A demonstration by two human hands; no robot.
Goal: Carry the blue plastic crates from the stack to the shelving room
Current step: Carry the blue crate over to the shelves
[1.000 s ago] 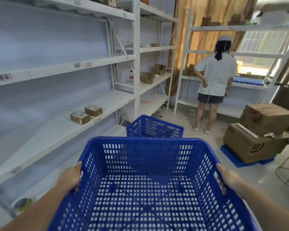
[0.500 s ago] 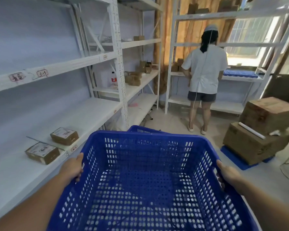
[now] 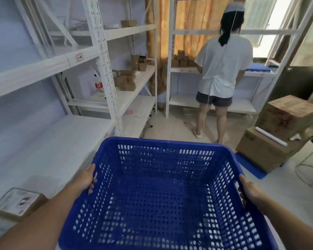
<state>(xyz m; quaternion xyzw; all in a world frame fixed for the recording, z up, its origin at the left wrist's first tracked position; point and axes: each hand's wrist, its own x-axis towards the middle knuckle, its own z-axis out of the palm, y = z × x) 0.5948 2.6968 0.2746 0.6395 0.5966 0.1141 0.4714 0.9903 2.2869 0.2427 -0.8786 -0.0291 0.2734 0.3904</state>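
Observation:
An empty blue plastic crate (image 3: 163, 192) with perforated walls and floor fills the lower middle of the head view, held level in front of me. My left hand (image 3: 85, 179) grips its left rim, fingers curled over the edge. On the opposite rim, my right hand (image 3: 249, 191) holds on the same way. The second blue crate seen earlier on the floor is hidden behind the one I carry.
White metal shelving (image 3: 105, 69) lines the left wall, holding small cardboard boxes (image 3: 18, 202). A person (image 3: 222, 69) stands ahead facing the far shelf (image 3: 188, 69). Stacked large cardboard boxes (image 3: 278, 130) on a blue pallet sit at right. Bare floor lies between.
I have walked forward into the room; shelves and the person are closer. The floor crate has slipped out of sight behind the carried crate. Both hands keep their grip.

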